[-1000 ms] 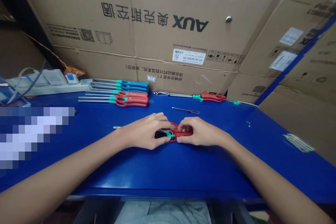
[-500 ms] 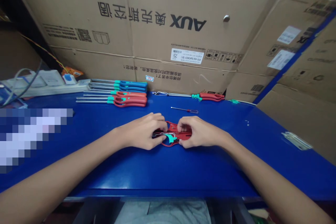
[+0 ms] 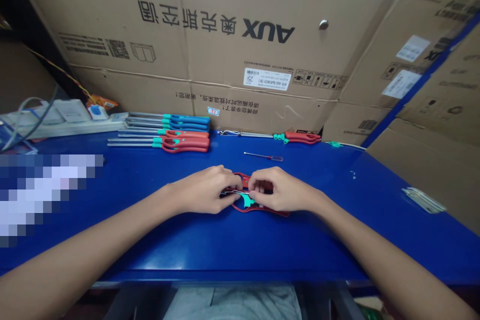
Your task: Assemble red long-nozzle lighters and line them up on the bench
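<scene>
In the head view, an opened red lighter casing lies at the middle of the blue table, its two halves side by side. A green trigger and a thin white wire show inside it. My left hand is closed around the left end of the casing, thumb and fingers bent over the wires there. Curled over the casing's middle, my right hand pinches the white wire beside the trigger. Its fingers hide part of the inside.
Behind lie several blue lighters and red lighters, a screwdriver, and red casings with green parts and metal tubes. A power strip sits at left. Cardboard walls the back; a small bundle lies right.
My right hand has shifted slightly left, from the casing's lower right part to the wire by the trigger. More of the lower red half shows. My left hand stays nearly in place.
</scene>
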The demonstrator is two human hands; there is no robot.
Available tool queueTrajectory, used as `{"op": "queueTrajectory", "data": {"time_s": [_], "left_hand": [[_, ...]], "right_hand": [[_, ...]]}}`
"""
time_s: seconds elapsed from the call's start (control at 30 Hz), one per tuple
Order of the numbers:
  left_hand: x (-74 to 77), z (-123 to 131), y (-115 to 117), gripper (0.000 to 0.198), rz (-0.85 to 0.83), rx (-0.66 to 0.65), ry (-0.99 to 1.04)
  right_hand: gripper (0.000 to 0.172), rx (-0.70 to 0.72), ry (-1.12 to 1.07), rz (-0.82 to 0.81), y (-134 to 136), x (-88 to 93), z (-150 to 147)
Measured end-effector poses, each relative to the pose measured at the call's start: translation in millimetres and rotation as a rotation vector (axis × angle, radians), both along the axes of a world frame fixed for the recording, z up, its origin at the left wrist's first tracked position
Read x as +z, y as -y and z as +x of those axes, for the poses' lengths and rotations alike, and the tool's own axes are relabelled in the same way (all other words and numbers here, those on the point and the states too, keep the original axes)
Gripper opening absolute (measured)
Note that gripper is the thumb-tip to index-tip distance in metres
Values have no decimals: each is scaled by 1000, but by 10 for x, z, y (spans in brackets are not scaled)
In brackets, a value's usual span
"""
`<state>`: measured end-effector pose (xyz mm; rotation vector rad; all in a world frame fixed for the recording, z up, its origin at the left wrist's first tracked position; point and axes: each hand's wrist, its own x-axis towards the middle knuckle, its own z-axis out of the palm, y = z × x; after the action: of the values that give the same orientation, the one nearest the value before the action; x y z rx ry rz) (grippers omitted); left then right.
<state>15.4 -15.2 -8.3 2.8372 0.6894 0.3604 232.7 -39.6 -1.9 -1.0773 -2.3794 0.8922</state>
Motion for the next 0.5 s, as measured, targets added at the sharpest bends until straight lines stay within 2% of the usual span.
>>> {"op": "queueTrajectory", "data": {"time_s": [0.2, 0.5], "left_hand": [[-27, -12, -15, 6, 1, 12, 25], [-88, -17, -26, 18, 178, -81, 114]], "right_hand": [[2, -3, -11, 0, -17, -29, 14], [9, -5, 7, -62, -7, -15, 6]]}}
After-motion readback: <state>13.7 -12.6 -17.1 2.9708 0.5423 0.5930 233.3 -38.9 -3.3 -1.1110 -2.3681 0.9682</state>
